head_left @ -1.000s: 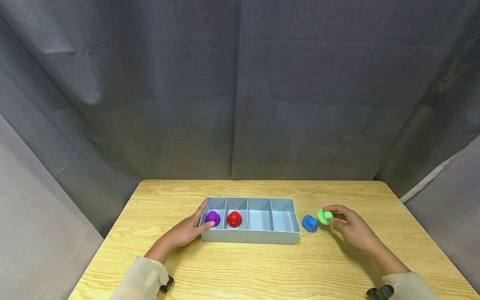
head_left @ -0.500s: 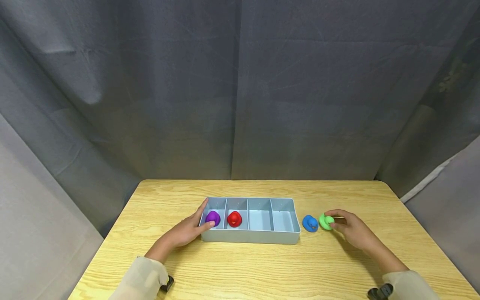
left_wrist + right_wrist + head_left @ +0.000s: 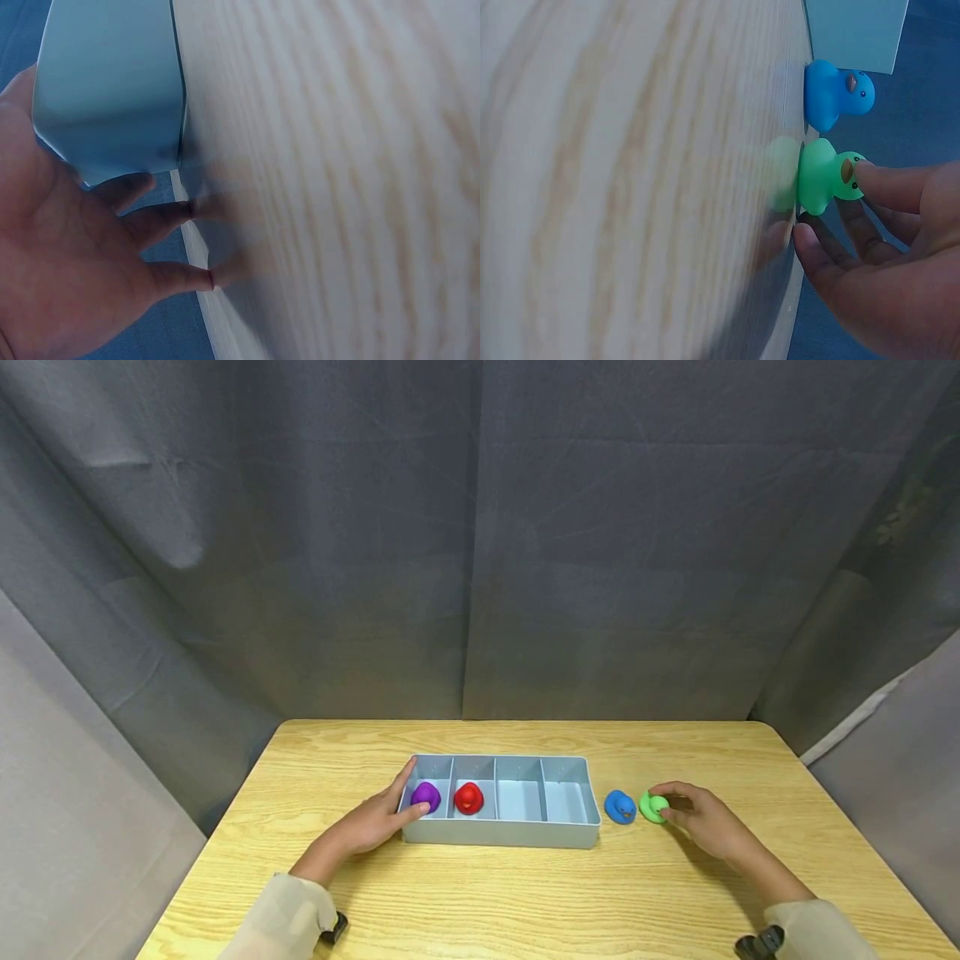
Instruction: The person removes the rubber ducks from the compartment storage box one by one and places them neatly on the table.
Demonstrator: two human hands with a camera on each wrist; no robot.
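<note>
Fingers (image 3: 177,278) spread left, pinching right

Left hand (image 3: 372,821), fingers wide, touches the box (image 3: 500,834), whose long axis runs sideways. Just beyond, a blue duck (image 3: 619,807); then an upright green duck (image 3: 817,176) on the surface (image 3: 517,902), beak angled near-right, pinched by the right hand (image 3: 703,823).

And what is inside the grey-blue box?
Purple duck in the leftmost compartment, red duck in the next; nothing visible in the others. The left hand covers part of the purple duck.
</note>
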